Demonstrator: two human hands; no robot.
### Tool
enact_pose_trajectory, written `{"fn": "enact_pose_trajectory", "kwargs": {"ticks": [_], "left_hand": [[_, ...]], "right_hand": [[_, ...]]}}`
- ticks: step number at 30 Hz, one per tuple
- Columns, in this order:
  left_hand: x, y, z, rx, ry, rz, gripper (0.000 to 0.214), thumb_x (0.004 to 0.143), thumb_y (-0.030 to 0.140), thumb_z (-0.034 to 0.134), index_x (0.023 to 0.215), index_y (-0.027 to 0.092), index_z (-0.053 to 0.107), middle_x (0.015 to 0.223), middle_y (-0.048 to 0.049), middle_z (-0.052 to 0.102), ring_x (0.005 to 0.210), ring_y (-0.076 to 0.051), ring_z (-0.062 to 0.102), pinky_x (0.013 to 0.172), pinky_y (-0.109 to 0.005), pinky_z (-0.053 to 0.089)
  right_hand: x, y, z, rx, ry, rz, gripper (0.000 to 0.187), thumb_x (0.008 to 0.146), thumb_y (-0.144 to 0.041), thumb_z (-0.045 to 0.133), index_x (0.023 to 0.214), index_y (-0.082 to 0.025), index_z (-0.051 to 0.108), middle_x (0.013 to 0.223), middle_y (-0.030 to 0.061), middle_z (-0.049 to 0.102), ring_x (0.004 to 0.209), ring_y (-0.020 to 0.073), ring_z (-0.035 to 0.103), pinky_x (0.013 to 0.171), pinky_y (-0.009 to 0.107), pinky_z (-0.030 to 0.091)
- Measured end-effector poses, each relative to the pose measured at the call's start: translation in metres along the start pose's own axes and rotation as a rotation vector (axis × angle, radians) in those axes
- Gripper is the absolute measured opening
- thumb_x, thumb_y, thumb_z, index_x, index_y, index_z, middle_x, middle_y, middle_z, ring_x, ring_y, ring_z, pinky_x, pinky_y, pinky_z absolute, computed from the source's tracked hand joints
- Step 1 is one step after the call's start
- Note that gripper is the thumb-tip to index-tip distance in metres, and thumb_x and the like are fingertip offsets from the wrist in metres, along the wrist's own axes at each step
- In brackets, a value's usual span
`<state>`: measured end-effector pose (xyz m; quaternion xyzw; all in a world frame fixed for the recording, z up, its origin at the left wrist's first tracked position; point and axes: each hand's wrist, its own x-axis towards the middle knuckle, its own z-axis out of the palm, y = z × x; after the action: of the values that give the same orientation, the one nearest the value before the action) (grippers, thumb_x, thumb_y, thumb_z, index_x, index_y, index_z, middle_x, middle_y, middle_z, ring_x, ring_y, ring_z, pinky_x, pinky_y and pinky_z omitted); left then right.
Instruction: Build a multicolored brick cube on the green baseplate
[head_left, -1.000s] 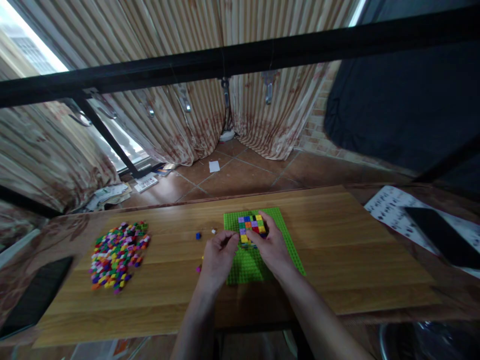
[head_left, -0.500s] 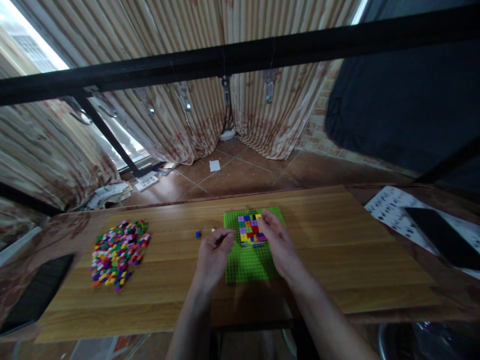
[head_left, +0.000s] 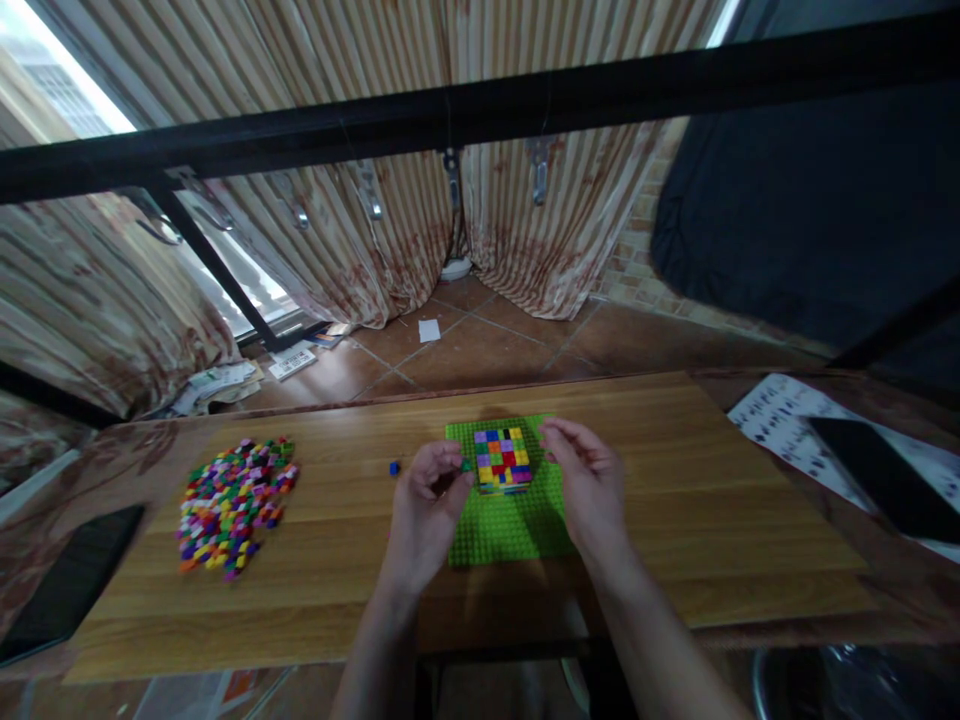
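A small green toy brick (head_left: 466,465) is pinched between the thumb and fingers of my left hand (head_left: 427,495), just left of a square stack of bricks. The multicoloured brick stack (head_left: 503,460) stands on a bright green studded baseplate (head_left: 499,535), its top a patchwork of red, yellow, purple, blue and orange. To the right of the stack, over the plate's right edge, my right hand (head_left: 589,475) is loosely curled. Its fingers seem slightly apart, and no brick shows in them. One loose blue brick (head_left: 394,468) lies on the table left of my left hand.
A heap of mixed bricks (head_left: 236,505) covers part of the wooden table (head_left: 697,500) at the left. One dark phone-like slab (head_left: 71,580) lies at the far left, another dark slab (head_left: 889,475) on a printed sheet (head_left: 787,405) at the right. A black rail (head_left: 480,105) crosses beyond.
My right hand has drawn back from the stack to the right, uncovering its top. My left hand has turned slightly, and the green brick now shows at its fingertips.
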<state>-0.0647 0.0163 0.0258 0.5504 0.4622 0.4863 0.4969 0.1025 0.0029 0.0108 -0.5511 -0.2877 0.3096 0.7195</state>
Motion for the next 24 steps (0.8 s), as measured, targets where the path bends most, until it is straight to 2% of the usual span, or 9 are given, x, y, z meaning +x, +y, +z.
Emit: {"fn": "enact_pose_trajectory", "kwargs": {"ticks": [3,6,9,12,17,24], "left_hand": [[-0.001,-0.001,0.000,0.066,-0.036,0.045,0.012,0.075,0.022,0.069,0.085,0.018,0.064,0.076,-0.0001,0.064,0.073,-0.013,0.059,0.069,-0.023,0.046],[-0.003,-0.001,-0.001,0.127,-0.054,0.070,0.010,0.078,0.023,0.066,0.087,0.019,0.067,0.075,-0.0005,0.063,0.072,-0.013,0.058,0.069,-0.024,0.046],[-0.004,0.001,-0.001,0.179,-0.068,0.096,0.012,0.080,0.024,0.066,0.090,0.019,0.070,0.077,-0.0015,0.063,0.075,-0.015,0.058,0.071,-0.025,0.047],[-0.006,0.003,0.000,0.197,-0.110,0.122,0.015,0.083,0.026,0.065,0.094,0.020,0.072,0.082,-0.0029,0.065,0.079,-0.016,0.060,0.075,-0.027,0.048],[-0.008,0.002,0.001,0.156,-0.201,0.108,0.020,0.085,0.028,0.064,0.103,0.020,0.069,0.093,-0.0051,0.070,0.089,-0.019,0.065,0.083,-0.030,0.050],[-0.008,0.003,0.001,0.164,-0.210,0.116,0.019,0.087,0.028,0.062,0.103,0.019,0.066,0.092,-0.0044,0.071,0.087,-0.017,0.066,0.081,-0.029,0.051]], "right_hand": [[-0.005,-0.005,-0.001,-0.052,-0.150,-0.068,0.015,0.076,-0.037,0.071,0.082,-0.023,0.073,0.078,0.0011,0.072,0.074,0.0172,0.064,0.071,0.032,0.051],[-0.012,-0.009,-0.002,-0.155,-0.315,-0.169,0.011,0.082,-0.032,0.067,0.085,-0.024,0.073,0.080,0.0009,0.070,0.074,0.0165,0.062,0.067,0.030,0.050],[-0.017,-0.013,-0.002,-0.247,-0.476,-0.298,0.011,0.086,-0.025,0.062,0.091,-0.025,0.073,0.085,0.0008,0.069,0.076,0.0156,0.061,0.069,0.029,0.050],[-0.019,-0.014,-0.003,-0.293,-0.586,-0.368,0.017,0.086,-0.018,0.060,0.096,-0.027,0.072,0.091,0.0008,0.067,0.082,0.0154,0.062,0.075,0.030,0.051],[-0.019,-0.014,-0.004,-0.384,-0.672,-0.448,0.025,0.088,-0.015,0.060,0.104,-0.031,0.070,0.100,0.0016,0.067,0.099,0.0179,0.062,0.087,0.036,0.051],[-0.015,-0.014,-0.012,-0.448,-0.663,-0.495,0.011,0.089,-0.021,0.064,0.094,-0.027,0.071,0.093,0.0021,0.067,0.092,0.0180,0.062,0.081,0.034,0.051]]}}
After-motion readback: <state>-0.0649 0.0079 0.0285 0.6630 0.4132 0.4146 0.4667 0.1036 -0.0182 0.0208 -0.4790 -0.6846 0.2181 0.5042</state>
